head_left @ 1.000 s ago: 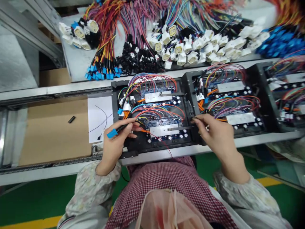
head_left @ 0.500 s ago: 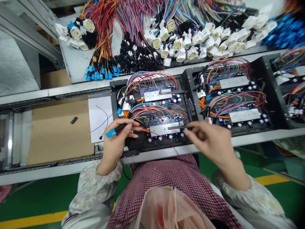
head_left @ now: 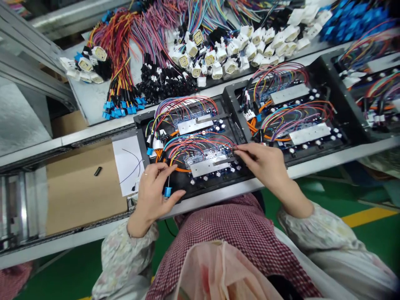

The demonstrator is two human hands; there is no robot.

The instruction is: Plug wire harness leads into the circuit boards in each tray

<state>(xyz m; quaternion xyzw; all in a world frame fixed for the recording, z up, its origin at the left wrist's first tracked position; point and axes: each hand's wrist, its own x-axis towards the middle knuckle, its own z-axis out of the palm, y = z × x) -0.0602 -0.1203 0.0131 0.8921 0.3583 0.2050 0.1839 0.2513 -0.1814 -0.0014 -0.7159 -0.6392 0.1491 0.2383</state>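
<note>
Head view: my bare left hand (head_left: 156,189) is at the near-left corner of the black rectangular tray (head_left: 139,132), thumb and forefinger spread well apart. A small blue plastic connector (head_left: 168,191) hangs between them from a thin lead, inside that corner. My bare right hand (head_left: 236,150) reaches in over the tray's right edge, thumb and forefinger tips close together; I cannot tell whether they are clamped on anything.

Under those tips is the right end of the blue circuit board with a flat silver metal plate (head_left: 203,167), along the tray's near edge. A loose arch of thin multicoloured wires (head_left: 190,141) rises behind the plate, toward the tray's far edge.

I judge the step in hand to be seating or placing a wire end at this board's right end. The next move seems to call for a steady right pinch, with my left keeping the blue connector's lead slack.
</note>
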